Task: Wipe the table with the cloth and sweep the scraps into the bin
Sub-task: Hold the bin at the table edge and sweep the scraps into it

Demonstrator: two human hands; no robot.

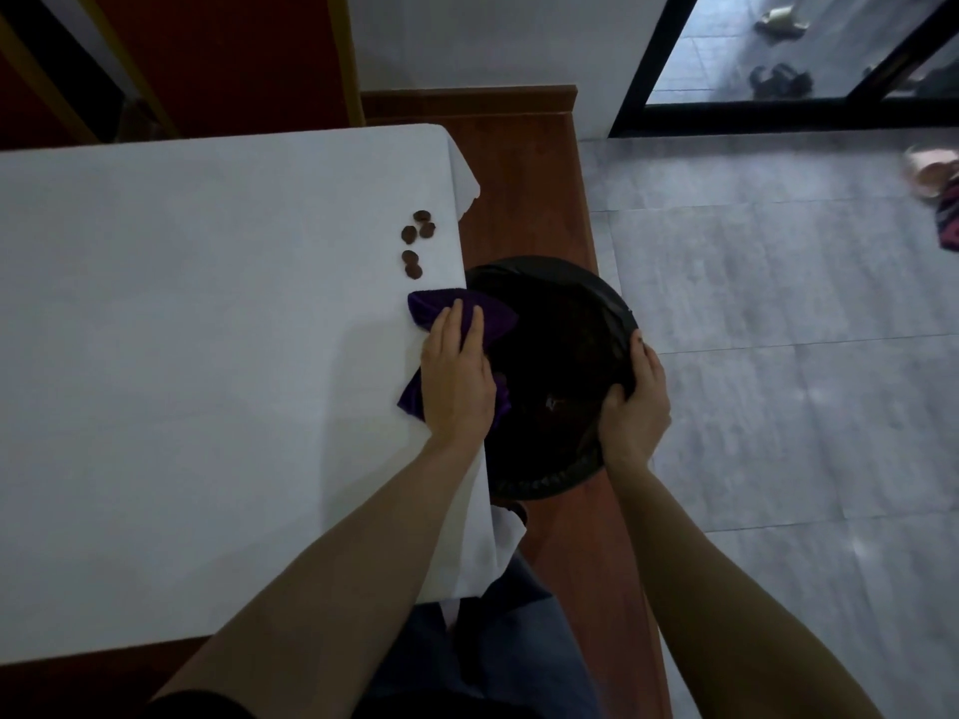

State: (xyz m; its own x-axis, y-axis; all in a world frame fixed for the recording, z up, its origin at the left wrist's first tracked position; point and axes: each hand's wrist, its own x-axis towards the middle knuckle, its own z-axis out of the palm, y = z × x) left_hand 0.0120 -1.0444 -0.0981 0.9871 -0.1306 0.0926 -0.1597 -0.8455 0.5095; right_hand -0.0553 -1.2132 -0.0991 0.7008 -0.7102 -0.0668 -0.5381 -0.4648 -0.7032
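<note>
A table under a white cloth cover (181,329) fills the left side. Several small brown scraps (416,244) lie near its right edge. My left hand (456,378) presses flat on a purple cloth (430,308) at that edge, just below the scraps; part of the cloth hangs over the bin. A round black bin (560,324) lined with a black bag sits right against the table's edge, lower than the tabletop. My right hand (635,402) grips the bin's right rim.
A brown wooden platform (534,189) runs under the bin between table and grey tiled floor (778,329). A glass door with a black frame (643,64) stands at the back right. Sandals and a piece of fabric lie at the far right.
</note>
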